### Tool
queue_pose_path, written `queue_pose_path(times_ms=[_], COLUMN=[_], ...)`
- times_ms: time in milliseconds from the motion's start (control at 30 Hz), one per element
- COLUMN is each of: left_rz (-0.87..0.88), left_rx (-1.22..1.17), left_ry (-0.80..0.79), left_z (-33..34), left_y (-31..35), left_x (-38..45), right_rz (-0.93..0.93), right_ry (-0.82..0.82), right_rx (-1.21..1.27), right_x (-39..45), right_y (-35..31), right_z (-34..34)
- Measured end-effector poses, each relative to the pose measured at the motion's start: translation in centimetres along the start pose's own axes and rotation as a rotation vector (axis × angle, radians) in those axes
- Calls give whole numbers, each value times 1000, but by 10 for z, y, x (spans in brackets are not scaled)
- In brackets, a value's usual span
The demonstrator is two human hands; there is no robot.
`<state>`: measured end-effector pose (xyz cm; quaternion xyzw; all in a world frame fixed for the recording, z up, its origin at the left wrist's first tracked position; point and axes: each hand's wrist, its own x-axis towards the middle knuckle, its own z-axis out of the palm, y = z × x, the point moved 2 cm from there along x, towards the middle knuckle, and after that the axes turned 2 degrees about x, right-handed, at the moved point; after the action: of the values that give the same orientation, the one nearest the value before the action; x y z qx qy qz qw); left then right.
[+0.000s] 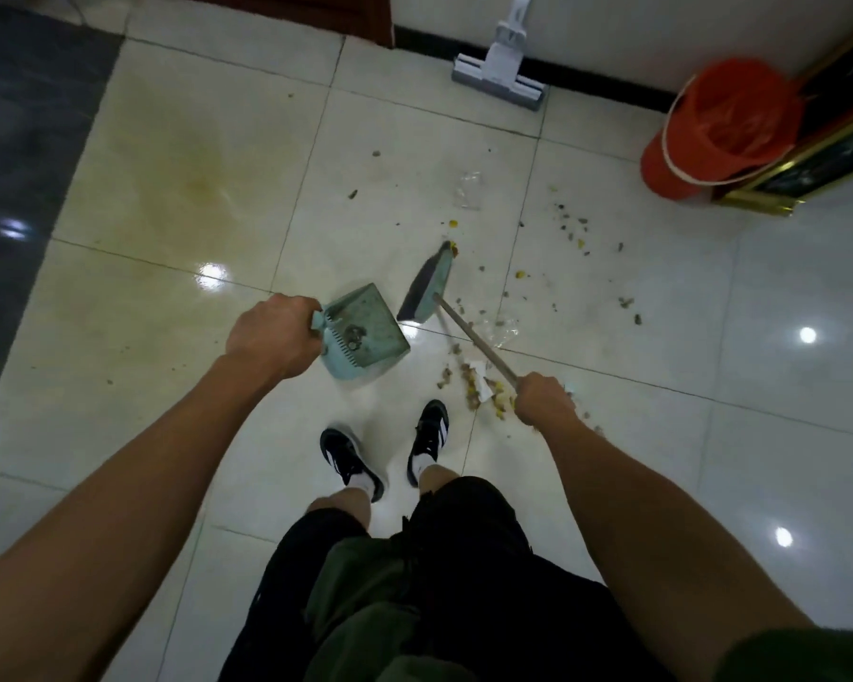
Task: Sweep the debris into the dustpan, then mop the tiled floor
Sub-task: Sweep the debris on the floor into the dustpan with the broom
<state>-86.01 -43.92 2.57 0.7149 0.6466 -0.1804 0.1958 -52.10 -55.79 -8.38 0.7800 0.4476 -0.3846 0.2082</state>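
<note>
Sweeping debris toward the dustpan
Left hand (271, 337) grips the dustpan (365, 332) tilted low as a catcher; right hand (545, 398) grips the broom (427, 287), drawing debris (474, 386) in.

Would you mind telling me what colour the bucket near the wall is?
The bucket is orange-red, seen in the head view.

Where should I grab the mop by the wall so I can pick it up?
Grab the mop by its white handle, above the flat head. It stands upright against the wall with the head on the floor, so reach in from the open room side and curl your grip round the pole.
</note>
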Motion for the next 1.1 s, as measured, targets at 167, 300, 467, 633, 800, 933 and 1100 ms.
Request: queue_pose_path(times_ms=[167,300,467,633,800,933,1100], left_rz=[91,156,216,195,115,57,-37], left_rx=[39,63,55,-3,-85,-111,-88], left_ry=[29,39,62,73,110,111,112], left_z=[-10,-12,-24,-42,-48,-53,-77], left_y=[3,-8,-36,-76,-115,-139,-153], left_x=[22,33,30,32,43,63,106], right_rz=[87,109,101,57,-11,-73,-125], right_ry=[43,87,149,193,234,232,184], right_rx=[60,119,158,188,146,132,235], right_x=[-28,-52,-68,-66,-41,-2,65], right_y=[13,-13,-62,-106,-146,-184,-239], right_z=[15,20,17,6,-16,-45,-92])
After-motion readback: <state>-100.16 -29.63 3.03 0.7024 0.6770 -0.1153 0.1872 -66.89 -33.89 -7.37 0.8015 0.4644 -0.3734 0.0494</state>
